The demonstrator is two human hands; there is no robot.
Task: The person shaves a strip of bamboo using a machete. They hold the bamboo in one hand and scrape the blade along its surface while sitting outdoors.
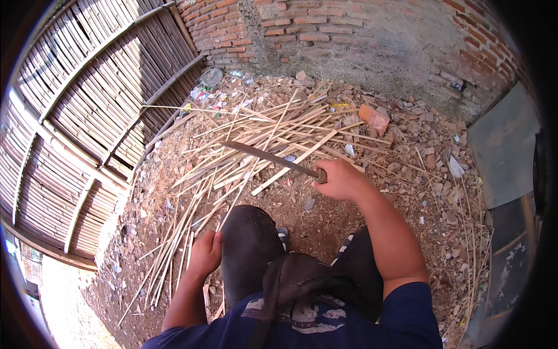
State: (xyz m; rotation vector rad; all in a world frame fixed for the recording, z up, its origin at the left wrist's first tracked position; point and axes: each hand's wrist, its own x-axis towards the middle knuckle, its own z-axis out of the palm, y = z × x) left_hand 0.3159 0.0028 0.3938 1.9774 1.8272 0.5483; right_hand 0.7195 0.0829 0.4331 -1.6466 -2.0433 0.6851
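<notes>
In my right hand [339, 180] is the handle of a machete [270, 156], fingers closed round it. Its long, dark, slightly curved blade points left and away from me, above the pile of bamboo strips [317, 125]. Beside my left knee, my left hand [205, 253] is closed on a thin bamboo strip [278, 123]. That strip slants up and away to the right, passing by the machete blade. More thin strips lie on the ground under and around my left hand.
A bamboo slat fence [93, 87] rises on the left, with a brick wall [325, 35] at the back. Grey sheet panels [505, 151] lean at the right. Brick rubble, plastic litter and a broken orange brick [374, 118] cover the dirt around the pile.
</notes>
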